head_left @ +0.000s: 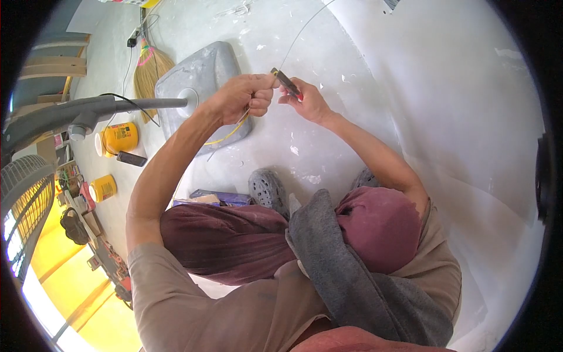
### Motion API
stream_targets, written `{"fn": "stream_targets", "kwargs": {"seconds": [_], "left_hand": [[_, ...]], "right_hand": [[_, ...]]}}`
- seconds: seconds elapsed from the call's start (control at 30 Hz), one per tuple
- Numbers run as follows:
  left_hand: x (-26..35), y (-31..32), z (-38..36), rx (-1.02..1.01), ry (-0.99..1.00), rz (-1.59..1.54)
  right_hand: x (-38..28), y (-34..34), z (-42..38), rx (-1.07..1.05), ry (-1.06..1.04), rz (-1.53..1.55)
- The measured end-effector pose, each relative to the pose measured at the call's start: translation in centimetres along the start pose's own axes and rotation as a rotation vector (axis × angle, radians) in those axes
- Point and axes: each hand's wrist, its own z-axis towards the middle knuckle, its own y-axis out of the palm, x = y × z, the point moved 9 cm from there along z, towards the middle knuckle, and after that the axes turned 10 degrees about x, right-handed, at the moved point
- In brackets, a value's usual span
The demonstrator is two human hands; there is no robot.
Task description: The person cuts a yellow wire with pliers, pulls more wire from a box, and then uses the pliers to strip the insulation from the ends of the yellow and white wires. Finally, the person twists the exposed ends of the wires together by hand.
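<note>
My left hand [249, 97] is closed in a pinch on a thin wire, its fingers curled in. Below that fist a yellow length of wire [227, 137] trails down to the left. From the pinch, a thin grey wire [299, 36] curves up to the top edge. My right hand [308, 104] grips a small dark hand tool [287, 84] with a bit of red by the fingers. Its far end meets the wire at my left fingertips. Whether the tool is a cutter or pliers I cannot make out.
A grey fan base [220, 58] stands on the floor just beyond my left hand, its pole [146, 104] running left. A straw broom [151, 70], yellow tubs [121, 138] and a black adapter [131, 158] lie left. A flat box [220, 198] rests beside my shoe [267, 189].
</note>
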Motion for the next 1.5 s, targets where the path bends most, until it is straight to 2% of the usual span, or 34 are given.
{"fn": "stream_targets", "kwargs": {"seconds": [0.07, 0.4, 0.57, 0.9, 0.97, 1.17, 1.3, 1.37, 1.5], "left_hand": [[-0.2, 0.2, 0.1, -0.001, -0.004, -0.028], [-0.2, 1.3, -0.6, -0.080, -0.017, -0.209], [0.1, 0.9, -1.1, -0.052, 0.017, -0.247], [0.2, 0.4, -0.9, 0.023, -0.001, -0.304], [0.2, 0.5, -1.0, 0.031, 0.006, -0.293], [0.1, 0.0, -0.6, 0.000, 0.025, -0.278], [-0.1, 0.2, -0.6, 0.004, 0.021, -0.253], [-0.1, 0.2, -0.5, 0.017, 0.028, -0.242], [-0.1, 0.2, -0.4, 0.055, 0.051, -0.196]], "right_hand": [[-0.3, -0.1, 0.0, 0.030, -0.058, 0.011], [-1.6, 0.5, 0.3, 0.046, -0.087, 0.070], [-1.8, 1.5, 0.7, 0.069, -0.154, 0.020], [-1.0, 3.0, 1.9, 0.007, -0.125, 0.087], [-0.3, 3.1, 2.2, 0.021, -0.133, -0.048], [-1.2, 3.0, 2.1, -0.014, -0.116, 0.164], [-2.4, 2.3, 2.2, 0.034, -0.167, 0.184], [-1.9, 2.5, 2.1, -0.032, -0.069, 0.129], [-1.5, 2.2, 2.1, 0.000, -0.102, 0.149]]}}
